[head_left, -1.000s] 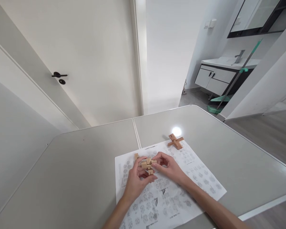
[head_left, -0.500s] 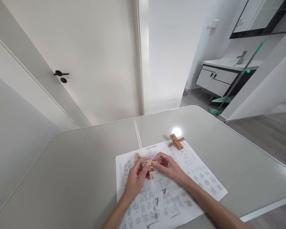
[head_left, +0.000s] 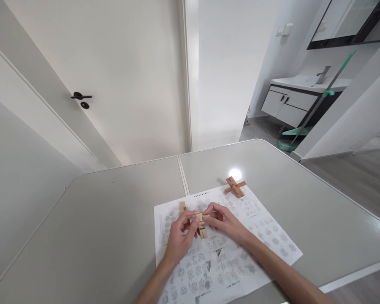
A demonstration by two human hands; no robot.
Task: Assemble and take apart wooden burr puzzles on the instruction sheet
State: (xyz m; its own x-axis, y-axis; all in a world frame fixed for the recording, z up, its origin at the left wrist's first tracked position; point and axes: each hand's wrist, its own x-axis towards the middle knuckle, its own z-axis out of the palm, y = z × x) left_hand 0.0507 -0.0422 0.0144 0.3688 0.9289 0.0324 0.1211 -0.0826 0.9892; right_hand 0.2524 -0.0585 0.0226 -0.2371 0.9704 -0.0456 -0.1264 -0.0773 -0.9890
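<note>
Head view: Both hands work a wooden block assembly (head_left: 199, 218) at lower center of the frame, above a printed sheet (head_left: 253, 270). Left hand (head_left: 180, 237) pinches it between thumb and fingers; right hand (head_left: 225, 220) grips its right end with the fingertips. Fitting or adjusting the pieces appears under way, a step that seems to call for steady alignment. One second earlier, the left thumb reached beneath the lower block; now it presses nearer the middle.
</note>
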